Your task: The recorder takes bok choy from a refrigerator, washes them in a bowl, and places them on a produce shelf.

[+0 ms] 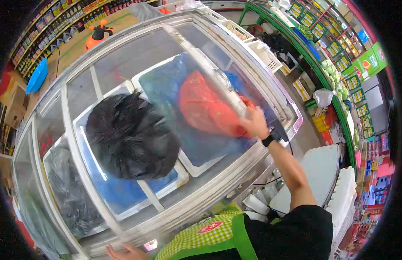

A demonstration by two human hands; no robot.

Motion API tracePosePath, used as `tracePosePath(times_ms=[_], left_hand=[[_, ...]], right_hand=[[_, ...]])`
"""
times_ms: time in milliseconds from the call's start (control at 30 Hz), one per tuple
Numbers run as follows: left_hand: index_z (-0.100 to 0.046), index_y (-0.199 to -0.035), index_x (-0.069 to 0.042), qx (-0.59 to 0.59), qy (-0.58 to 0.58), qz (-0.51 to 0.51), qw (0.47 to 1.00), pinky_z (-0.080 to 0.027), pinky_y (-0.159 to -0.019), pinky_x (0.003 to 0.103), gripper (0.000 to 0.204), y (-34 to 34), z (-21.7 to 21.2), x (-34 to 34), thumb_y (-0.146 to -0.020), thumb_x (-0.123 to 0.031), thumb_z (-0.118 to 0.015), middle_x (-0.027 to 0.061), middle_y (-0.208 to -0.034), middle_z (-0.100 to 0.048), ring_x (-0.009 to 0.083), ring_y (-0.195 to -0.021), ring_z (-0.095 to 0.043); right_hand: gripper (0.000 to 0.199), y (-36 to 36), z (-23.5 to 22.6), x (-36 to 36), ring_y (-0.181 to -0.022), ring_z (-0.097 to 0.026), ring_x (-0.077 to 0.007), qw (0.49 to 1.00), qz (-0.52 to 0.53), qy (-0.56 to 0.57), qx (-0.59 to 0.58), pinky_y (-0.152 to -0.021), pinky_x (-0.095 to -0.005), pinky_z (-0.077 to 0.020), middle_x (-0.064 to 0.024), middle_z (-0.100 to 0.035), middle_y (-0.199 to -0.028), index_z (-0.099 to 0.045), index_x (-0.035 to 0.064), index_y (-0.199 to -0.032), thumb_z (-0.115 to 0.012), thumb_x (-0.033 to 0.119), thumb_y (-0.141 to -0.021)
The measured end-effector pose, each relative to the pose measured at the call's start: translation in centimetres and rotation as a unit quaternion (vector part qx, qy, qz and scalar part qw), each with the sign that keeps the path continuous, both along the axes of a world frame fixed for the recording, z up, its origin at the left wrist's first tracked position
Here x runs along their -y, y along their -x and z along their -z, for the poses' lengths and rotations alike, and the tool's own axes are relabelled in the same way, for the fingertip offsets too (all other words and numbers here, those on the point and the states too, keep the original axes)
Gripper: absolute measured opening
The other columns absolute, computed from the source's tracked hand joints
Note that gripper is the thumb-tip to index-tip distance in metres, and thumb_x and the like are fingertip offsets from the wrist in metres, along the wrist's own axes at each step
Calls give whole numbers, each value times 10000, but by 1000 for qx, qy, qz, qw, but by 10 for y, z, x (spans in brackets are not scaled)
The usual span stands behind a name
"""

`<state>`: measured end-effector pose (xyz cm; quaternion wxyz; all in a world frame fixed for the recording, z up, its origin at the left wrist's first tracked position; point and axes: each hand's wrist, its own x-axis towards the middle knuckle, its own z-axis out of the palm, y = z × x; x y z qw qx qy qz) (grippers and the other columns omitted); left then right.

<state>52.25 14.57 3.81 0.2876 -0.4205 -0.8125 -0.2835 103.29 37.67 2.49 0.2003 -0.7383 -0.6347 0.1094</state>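
Observation:
A long white chest freezer [201, 180] with framed sliding glass lids fills the middle. My right hand [256, 123], a dark band at its wrist, is closed round the near end of a white lid frame bar [209, 71]. Close to it, a red plastic bag [201, 104] shows hazily through the glass, partly hidden by the bar. At the lower edge, my left hand [125, 252] lies with fingers apart by the freezer's front rim, partly cut off. On the lid's glass sits a bulky black plastic bag [129, 138]. Blue bags [123, 195] and white trays show beneath.
An orange spray bottle [97, 37] and a blue basin [37, 76] stand beyond the freezer. White crates [263, 56] line its far right side. Right of the aisle runs a green-edged produce rack [335, 91]. A pale board [311, 173] lies by my right elbow.

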Motion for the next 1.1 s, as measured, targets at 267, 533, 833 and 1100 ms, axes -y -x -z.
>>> tracePosePath(times_ms=[267, 533, 833, 1100], left_hand=[[-582, -1099, 7, 22, -1, 18, 1000, -367, -920, 507, 597, 5, 4, 7, -845, -533, -568, 187, -1093, -554, 357, -1040, -499], [-490, -1187, 47, 26, 1, 46, 999, -349, -977, 481, 358, -38, 3, -8, -898, -159, -536, 205, -1225, -498, 352, -1161, -456], [-448, -1197, 79, 220, -38, 147, 964, -339, -985, 465, 382, -195, -1, -45, -843, -55, -499, 239, -1216, -475, 362, -1143, -462], [-501, -1160, 18, 288, 11, 229, 930, -349, -962, 432, 394, -236, 6, -65, -779, -27, -591, 193, -1162, -514, 346, -1103, -475]], right_hand=[[515, 127, -5, 33, -875, -462, -366, 966, -210, 117, -94, -772, -425, -403, -217, -459, -875, -483, -31, -963, -689, 321, -649], [730, 87, 4, -34, -1181, -408, -384, 939, -311, 19, 148, -918, -629, -332, -146, -418, -1311, -436, 151, -1321, -708, 403, -693], [300, -79, 79, -110, -874, -639, -311, 954, -270, 65, -117, -813, -367, -492, -165, -654, -982, -640, 27, -1018, -618, 83, -724], [142, -79, -46, -152, -738, -603, -141, 916, -297, 55, -264, -661, -288, -496, -49, -659, -795, -666, 2, -831, -540, 48, -782]])
